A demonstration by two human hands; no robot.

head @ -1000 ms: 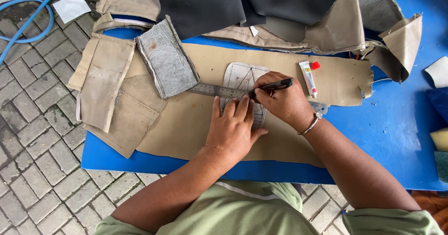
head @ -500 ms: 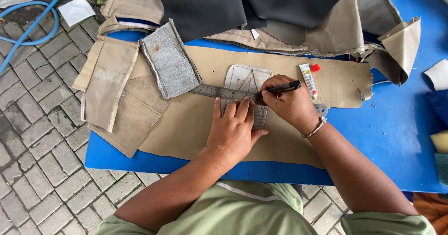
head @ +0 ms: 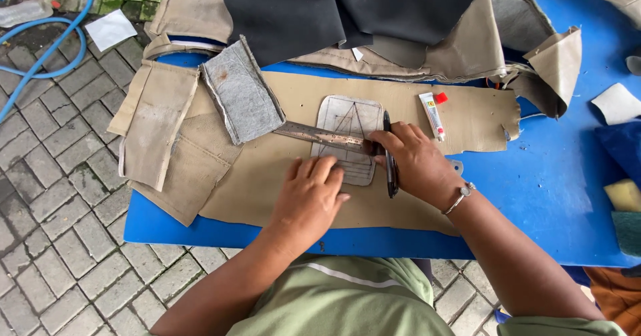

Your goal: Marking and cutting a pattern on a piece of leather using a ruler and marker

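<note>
Ruler first: a thin grey metal ruler (head: 319, 134) lies across a pale, rounded-corner card template (head: 348, 139) marked with pencil lines, its long axis running from upper left down to the right, where its end disappears under the right hand (head: 414, 162). That hand is the one in contact with it; its fingers (head: 384, 140) are curled together and press down on the ruler's right end, while a black pen (head: 389, 156) is clamped under them, lying nearly upright in the view along the template's right edge. The left hand (head: 308, 199) sits just below the ruler, not touching it as far as I can tell, its fingers (head: 314, 169) flat and close together on the template's lower left corner and the tan leather-like sheet (head: 280, 176) beneath.

Outward from there, a small white glue tube with a red cap (head: 432, 114) rests on the same sheet, to the right of the template. A grey felt piece (head: 244, 99) lies to the left, black sheets (head: 320, 9) above, all on the blue worktop (head: 554, 196). No container shows.
</note>
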